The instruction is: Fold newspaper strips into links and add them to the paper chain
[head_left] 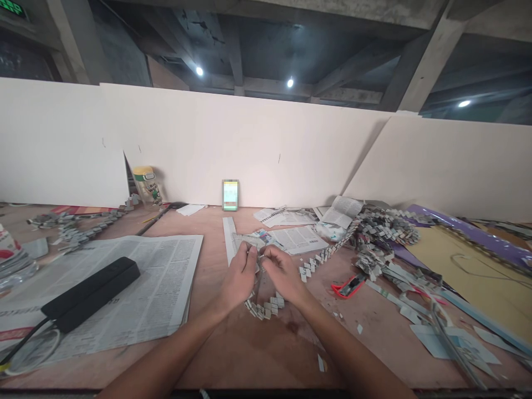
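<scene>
Head view: wooden tabletop (pixel 249 354) before white partition boards. Left hand (pixel 238 277) and right hand (pixel 282 272) meet, pinching a folded-newspaper chain (pixel 266 306) just right of the spread newspaper (pixel 137 288). Chain judged light, flexible, easily torn; best gripped at a folded link. Red cutter (pixel 348 286) lies farther right.

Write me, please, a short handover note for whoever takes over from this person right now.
Left hand and right hand meet over the table, pinching the end of a folded newspaper chain that curls beneath them.
Paper strips lie just beyond; the finished chain pile and a red cutter sit right.
Done: a short length.
Left: linking on more pieces, it seems.
</scene>
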The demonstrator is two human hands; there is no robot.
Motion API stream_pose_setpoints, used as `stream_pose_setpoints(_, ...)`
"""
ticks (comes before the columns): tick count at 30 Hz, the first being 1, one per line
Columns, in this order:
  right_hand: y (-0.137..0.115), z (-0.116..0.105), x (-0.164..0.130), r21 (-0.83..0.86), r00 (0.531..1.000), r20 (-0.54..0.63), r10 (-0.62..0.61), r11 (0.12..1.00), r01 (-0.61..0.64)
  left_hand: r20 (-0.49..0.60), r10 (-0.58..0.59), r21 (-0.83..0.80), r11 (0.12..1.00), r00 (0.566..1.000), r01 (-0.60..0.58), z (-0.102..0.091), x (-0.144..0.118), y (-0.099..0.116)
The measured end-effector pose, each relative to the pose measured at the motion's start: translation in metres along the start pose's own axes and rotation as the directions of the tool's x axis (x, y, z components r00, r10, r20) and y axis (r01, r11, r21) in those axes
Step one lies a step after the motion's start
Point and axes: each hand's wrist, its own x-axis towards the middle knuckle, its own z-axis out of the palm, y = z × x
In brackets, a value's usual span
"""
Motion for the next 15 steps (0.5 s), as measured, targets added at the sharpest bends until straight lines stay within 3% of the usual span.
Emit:
stream_pose_setpoints(7, -0.0059, 0.0023, -0.0031, 0.030, 0.998, -0.014, 0.066, 0.997, -0.065, 0.011, 0.022, 0.057, 0.998, 1.000, -0.022, -0.0030, -0.0007, 0.0038)
stream_pose_setpoints(11, -0.0048, 0.0036, -0.0030, 0.039, 1.000, -0.018, 0.022, 0.999, -0.022, 0.013, 0.060, 0.087, 0.994, 0.998, -0.061, -0.0039, -0.0020, 0.0082)
stream_pose_setpoints(15, -0.0055, -0.0006, -0.0020, 0.001, 0.998, 0.057, -0.019, 1.000, 0.019, 0.021, 0.089, 0.090, 0.992, 0.996, -0.090, -0.0043, -0.0036, 0.0090)
